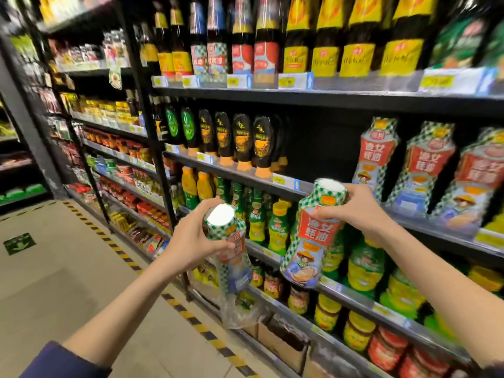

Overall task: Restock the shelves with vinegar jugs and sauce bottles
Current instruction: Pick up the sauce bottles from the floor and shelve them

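Right hand (351,211) around sauce bottle (308,249) (tilted)

"渔女蚝油" on checked sauce bottle (316,227)

Dark navy sleeve (65,360) (forearms (122,301) bare)

The left hand (196,240) grips a tilted green-checked plastic sauce bottle (233,252), white end up. The right hand (354,205) grips a matching second bottle (308,241) near the black metal shelf (441,236), which carries three similar bottles (425,170) on the right.
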The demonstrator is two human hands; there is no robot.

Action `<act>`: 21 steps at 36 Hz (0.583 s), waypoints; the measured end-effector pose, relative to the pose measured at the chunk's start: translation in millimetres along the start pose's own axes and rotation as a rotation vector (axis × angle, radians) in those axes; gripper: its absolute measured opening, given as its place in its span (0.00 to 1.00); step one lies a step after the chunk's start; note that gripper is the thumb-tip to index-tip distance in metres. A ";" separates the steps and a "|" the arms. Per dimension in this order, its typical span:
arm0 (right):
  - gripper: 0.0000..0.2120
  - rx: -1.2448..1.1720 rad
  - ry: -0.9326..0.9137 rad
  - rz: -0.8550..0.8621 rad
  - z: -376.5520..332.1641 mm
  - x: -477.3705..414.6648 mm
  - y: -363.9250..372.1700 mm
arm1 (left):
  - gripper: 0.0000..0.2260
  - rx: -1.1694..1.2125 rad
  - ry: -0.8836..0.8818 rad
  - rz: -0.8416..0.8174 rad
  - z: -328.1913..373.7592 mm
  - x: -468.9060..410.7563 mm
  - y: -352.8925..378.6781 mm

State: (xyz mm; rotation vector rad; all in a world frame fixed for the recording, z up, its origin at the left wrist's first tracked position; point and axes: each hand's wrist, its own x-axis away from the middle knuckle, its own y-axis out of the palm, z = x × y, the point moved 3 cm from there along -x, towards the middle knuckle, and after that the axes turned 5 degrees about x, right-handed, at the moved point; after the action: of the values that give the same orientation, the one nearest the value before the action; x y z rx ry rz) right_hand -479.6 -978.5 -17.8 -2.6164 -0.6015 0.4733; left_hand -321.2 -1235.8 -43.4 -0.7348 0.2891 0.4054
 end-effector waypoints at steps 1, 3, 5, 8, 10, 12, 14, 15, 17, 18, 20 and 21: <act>0.20 -0.002 -0.018 0.003 -4.7 -5.9 -3.7 | 0.34 -0.005 0.023 0.005 2.7 -8.3 -0.7; 0.18 -0.009 -0.051 0.017 -13.5 -17.0 -9.8 | 0.33 -0.004 0.063 0.010 7.2 -23.6 -2.9; 0.17 -0.019 -0.082 0.035 -22.7 -27.6 -14.0 | 0.32 0.021 0.087 0.015 10.2 -36.8 -6.1; 0.14 -0.038 -0.143 0.047 -38.1 -42.2 -16.9 | 0.32 0.051 0.119 0.014 11.8 -57.6 -12.7; 0.15 -0.031 -0.180 0.048 -48.2 -51.3 -17.4 | 0.31 0.068 0.141 -0.003 12.4 -72.7 -16.2; 0.17 -0.010 -0.207 0.062 -56.0 -61.1 -17.2 | 0.30 0.067 0.166 -0.012 10.4 -89.1 -19.1; 0.19 0.017 -0.232 0.086 -63.8 -70.0 -16.9 | 0.30 0.064 0.200 -0.026 6.9 -105.2 -21.2; 0.20 0.031 -0.244 0.103 -67.3 -75.1 -16.5 | 0.30 0.070 0.213 -0.037 4.3 -113.7 -22.4; 0.21 0.062 -0.268 0.145 -73.4 -84.6 -15.5 | 0.31 0.088 0.231 -0.068 -2.9 -131.3 -24.0; 0.22 0.076 -0.276 0.170 -76.0 -89.6 -14.9 | 0.31 0.095 0.243 -0.088 -6.6 -140.7 -25.0; 0.25 0.091 -0.288 0.214 -79.6 -98.5 -13.5 | 0.31 0.103 0.281 -0.117 -11.2 -158.2 -27.0; 0.25 0.095 -0.293 0.230 -81.3 -102.6 -12.3 | 0.30 0.110 0.302 -0.128 -13.0 -166.6 -28.1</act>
State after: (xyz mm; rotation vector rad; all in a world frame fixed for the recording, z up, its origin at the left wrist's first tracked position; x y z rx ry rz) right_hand -537.6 -1042.7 81.1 -2.5554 -0.3541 0.9444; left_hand -457.2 -1306.1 29.3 -0.7017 0.5410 0.1542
